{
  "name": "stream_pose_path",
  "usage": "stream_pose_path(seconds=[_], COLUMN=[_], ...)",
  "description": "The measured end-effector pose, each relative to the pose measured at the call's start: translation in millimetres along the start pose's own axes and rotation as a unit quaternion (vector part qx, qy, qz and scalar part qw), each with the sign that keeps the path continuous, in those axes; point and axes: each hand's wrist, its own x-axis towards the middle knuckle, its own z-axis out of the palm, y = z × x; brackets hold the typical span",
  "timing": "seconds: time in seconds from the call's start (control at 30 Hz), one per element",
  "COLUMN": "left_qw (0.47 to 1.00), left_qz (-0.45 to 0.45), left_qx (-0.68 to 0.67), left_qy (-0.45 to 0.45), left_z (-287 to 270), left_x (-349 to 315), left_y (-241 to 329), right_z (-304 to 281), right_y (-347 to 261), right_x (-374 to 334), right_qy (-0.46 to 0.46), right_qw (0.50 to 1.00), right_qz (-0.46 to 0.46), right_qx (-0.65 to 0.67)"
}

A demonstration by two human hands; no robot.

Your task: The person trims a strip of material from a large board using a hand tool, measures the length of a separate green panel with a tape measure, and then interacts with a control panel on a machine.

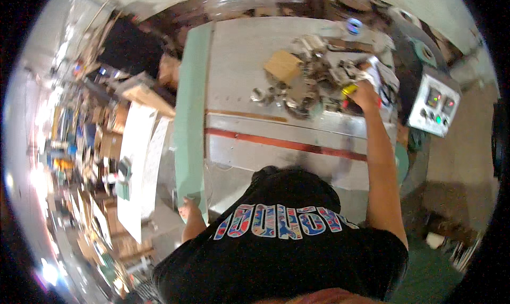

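Note:
My right hand reaches over the far right of a grey metal machine table. Its fingers are closed round a small yellow tool, too blurred to name more closely. Close by lies a pile of metal parts, with a tan block at its left. A bit of red shows beside the hand. My left hand is low on the left, at the near end of the green side rail. It seems to touch the rail's corner; its fingers are too blurred to read.
A white control box with lit displays stands at the right. Across the table run a red strip and a thin wooden strip. A blue roll sits at the back. White panels stand left of the rail.

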Motion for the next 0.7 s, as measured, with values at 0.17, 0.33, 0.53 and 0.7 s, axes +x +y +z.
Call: stream_pose_path(seconds=[0.17,0.33,0.53,0.7], left_qw=[0.999,0.991,0.997,0.994], left_qz=[-0.020,-0.132,-0.073,-0.067], left_qx=[0.033,-0.017,0.026,-0.070], left_qy=[0.033,0.031,0.005,-0.059], left_z=[10.6,18.9,40.2,33.1], left_x=[-7.0,14.0,84.2,81.0], left_y=[-11.1,-47.7,-94.3,-102.7], right_z=[26.6,2.7,0.7,-12.8], right_y=[41.0,20.6,8.4,30.1], right_x=[9.7,11.1,12.0,28.1], right_qy=[0.043,0.004,-0.039,-0.131], right_qw=[0.998,0.997,0.997,0.990], right_qz=[-0.041,-0.071,-0.039,-0.050], right_qx=[0.024,0.004,-0.052,0.013])
